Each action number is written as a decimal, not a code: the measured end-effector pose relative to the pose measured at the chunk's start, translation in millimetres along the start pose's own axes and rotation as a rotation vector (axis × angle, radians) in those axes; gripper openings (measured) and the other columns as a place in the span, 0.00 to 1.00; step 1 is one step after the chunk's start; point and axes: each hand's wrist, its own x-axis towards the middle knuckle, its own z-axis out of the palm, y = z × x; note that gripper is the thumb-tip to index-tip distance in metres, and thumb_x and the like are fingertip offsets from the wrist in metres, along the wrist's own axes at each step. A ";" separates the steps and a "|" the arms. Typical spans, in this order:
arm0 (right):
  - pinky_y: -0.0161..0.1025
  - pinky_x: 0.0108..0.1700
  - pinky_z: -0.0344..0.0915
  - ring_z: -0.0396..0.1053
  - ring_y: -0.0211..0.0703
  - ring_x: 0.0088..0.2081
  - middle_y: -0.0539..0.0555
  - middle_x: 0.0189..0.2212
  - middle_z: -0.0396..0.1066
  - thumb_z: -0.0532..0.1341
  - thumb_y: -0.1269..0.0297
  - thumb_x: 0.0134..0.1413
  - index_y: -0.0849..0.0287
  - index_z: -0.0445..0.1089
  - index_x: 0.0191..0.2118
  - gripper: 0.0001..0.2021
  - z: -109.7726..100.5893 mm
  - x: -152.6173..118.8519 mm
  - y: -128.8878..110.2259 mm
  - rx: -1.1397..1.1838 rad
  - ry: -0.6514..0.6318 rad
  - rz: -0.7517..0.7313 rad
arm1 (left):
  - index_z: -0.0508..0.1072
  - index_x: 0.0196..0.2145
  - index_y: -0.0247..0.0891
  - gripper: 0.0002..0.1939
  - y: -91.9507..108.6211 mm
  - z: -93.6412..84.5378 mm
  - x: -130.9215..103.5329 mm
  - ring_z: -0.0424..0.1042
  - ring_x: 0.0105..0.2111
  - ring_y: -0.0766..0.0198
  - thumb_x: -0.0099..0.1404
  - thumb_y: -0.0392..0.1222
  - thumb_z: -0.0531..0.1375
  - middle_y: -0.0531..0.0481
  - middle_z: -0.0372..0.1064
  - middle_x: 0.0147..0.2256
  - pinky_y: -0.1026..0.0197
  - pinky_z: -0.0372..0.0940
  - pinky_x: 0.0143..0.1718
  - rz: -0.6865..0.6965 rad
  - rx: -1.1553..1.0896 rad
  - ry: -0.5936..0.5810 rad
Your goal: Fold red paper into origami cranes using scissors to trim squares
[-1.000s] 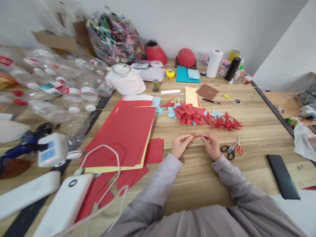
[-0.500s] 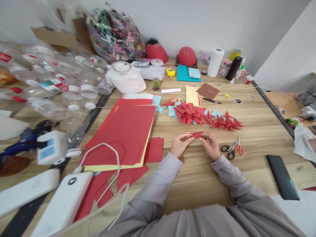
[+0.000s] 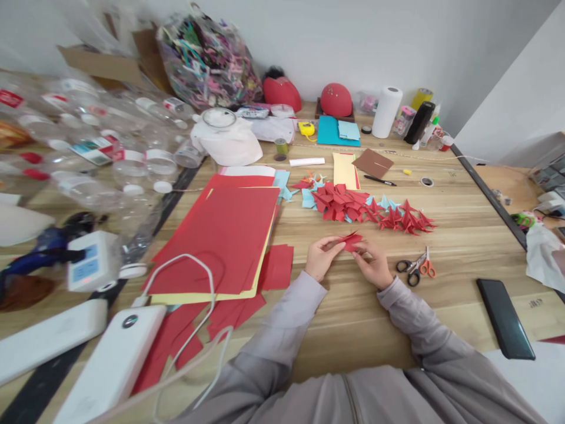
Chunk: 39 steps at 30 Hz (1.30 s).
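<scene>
A person in a gray jacket sits or stands at a wood-grain surface [image 3: 445, 235] with dark strips along it, before a plain pale wall [image 3: 304, 35]. Near the middle, the left hand [image 3: 323, 258] and right hand [image 3: 374, 264] hold a small red paper [image 3: 352, 241] between them, the fingers of both pinching it, just this side of a long heap of red folded shapes [image 3: 339, 203]. Scissors [image 3: 414, 266] lie beside the right hand; a black phone [image 3: 505, 318] lies farther right. To the left is a stack of large red sheets [image 3: 220, 241], with small red pieces [image 3: 278, 268] beside it and a white power bank [image 3: 112, 359] nearer the viewer. Clear plastic bottles [image 3: 92, 188] crowd the far left, below an open cardboard box [image 3: 103, 65] and a bulging clear bag [image 3: 209, 62] of colorful scraps. Along the wall stand two red domes [image 3: 336, 100], a white roll [image 3: 387, 113] and a black bottle [image 3: 419, 123].
</scene>
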 end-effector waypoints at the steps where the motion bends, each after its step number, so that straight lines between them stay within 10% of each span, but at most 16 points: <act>1: 0.42 0.39 0.68 0.69 0.41 0.32 0.55 0.34 0.72 0.59 0.63 0.53 0.54 0.71 0.40 0.08 0.3 -0.1 -0.7 -0.014 -0.009 -0.007 | 0.76 0.30 0.35 0.15 -1.0 -0.4 1.1 0.73 0.32 0.62 0.45 0.45 0.69 0.47 0.75 0.31 0.59 0.67 0.39 0.000 -0.002 0.031; 18: 0.48 0.53 0.63 0.63 0.48 0.52 0.60 0.49 0.63 0.57 0.73 0.51 0.53 0.65 0.52 0.21 4.6 0.1 5.8 -0.249 -0.213 -0.217 | 0.74 0.25 0.33 0.14 1.5 -0.8 5.5 0.66 0.21 0.70 0.39 0.39 0.70 0.54 0.70 0.21 0.65 0.63 0.27 0.009 -0.058 0.185; 39: 0.45 0.47 0.67 0.69 0.47 0.44 0.57 0.41 0.71 0.63 0.65 0.49 0.54 0.71 0.44 0.14 -3.3 3.2 5.5 -0.147 0.039 -0.052 | 0.75 0.28 0.32 0.16 5.0 2.6 2.4 0.72 0.23 0.66 0.42 0.44 0.70 0.50 0.73 0.24 0.61 0.68 0.31 -0.177 -0.219 -0.053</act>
